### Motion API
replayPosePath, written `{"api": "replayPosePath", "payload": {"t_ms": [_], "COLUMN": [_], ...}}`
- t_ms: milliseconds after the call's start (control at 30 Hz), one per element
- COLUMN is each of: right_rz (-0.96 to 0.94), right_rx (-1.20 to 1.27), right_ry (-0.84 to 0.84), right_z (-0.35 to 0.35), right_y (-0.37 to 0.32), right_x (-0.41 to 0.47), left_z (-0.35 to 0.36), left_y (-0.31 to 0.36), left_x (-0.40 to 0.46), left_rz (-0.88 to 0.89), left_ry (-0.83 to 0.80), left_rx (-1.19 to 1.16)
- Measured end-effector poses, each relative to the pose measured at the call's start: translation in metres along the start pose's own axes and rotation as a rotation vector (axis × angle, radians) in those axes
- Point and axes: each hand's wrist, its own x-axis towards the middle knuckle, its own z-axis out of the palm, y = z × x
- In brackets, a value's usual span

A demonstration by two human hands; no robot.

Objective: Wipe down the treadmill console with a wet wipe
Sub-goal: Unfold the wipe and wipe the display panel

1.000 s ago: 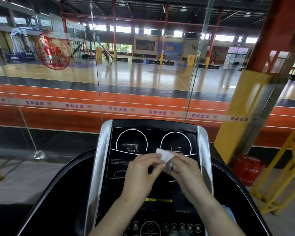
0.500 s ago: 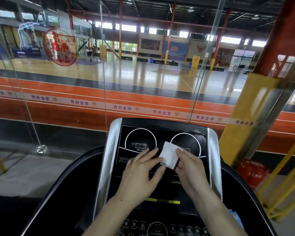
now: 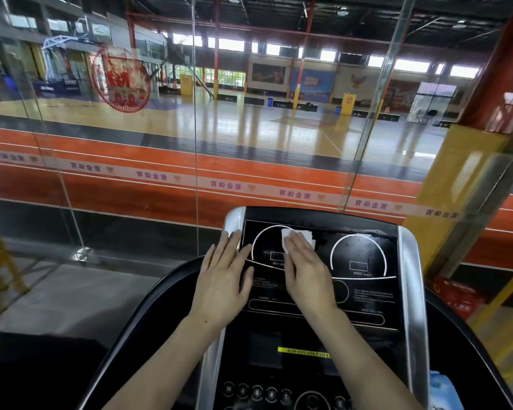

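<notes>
A row of round buttons point(image 3: 256, 392) and a yellow warning strip point(image 3: 304, 352) line the lower end of a treadmill console point(image 3: 365, 294), nearest the camera, with a blue packet point(image 3: 442, 389) tucked at the console's right edge. Higher up the black panel, a person's left hand point(image 3: 224, 287) lies flat with straight fingers, spanning the silver side rail point(image 3: 233, 220) and the panel's left margin. Just beside it, the right hand point(image 3: 307, 273) presses a white wet wipe point(image 3: 296, 238) flat against the upper part of the left dial outline point(image 3: 259, 241), fingers extended over the sheet, whose top edge shows beyond the fingertips. The right dial outline point(image 3: 359, 253) lies uncovered, its surface streaked. Past the console stands a glass partition point(image 3: 131, 179) bearing a red circular decal point(image 3: 120, 81). Beyond the glass, orange running lanes point(image 3: 160, 199) border a wooden court point(image 3: 249, 125). A yellow-and-red pillar point(image 3: 462, 179) rises at right.
</notes>
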Motion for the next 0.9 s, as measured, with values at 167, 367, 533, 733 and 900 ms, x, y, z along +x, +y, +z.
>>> {"api": "replayPosePath", "payload": {"t_ms": [167, 367, 533, 733, 900], "right_rz": [0.073, 0.066, -0.062, -0.039, -0.116], "right_rx": [-0.275, -0.345, -0.313, -0.387, -0.218], "right_ry": [-0.238, -0.372, -0.439, -0.332, -0.388], "right_z": [-0.004, 0.006, 0.021, 0.001, 0.019], "right_y": [-0.013, -0.036, -0.059, -0.026, -0.042], "right_x": [-0.009, 0.005, 0.026, 0.008, 0.023], "left_z": [0.01, 0.019, 0.02, 0.02, 0.02], "left_y": [-0.023, -0.032, -0.034, -0.033, -0.034], "left_x": [0.016, 0.02, 0.017, 0.016, 0.016], "left_rz": [0.031, 0.01, 0.013, 0.005, -0.003], "left_ry": [-0.041, -0.019, 0.001, -0.003, -0.018], "left_rx": [0.094, 0.122, 0.09, 0.055, 0.027]}}
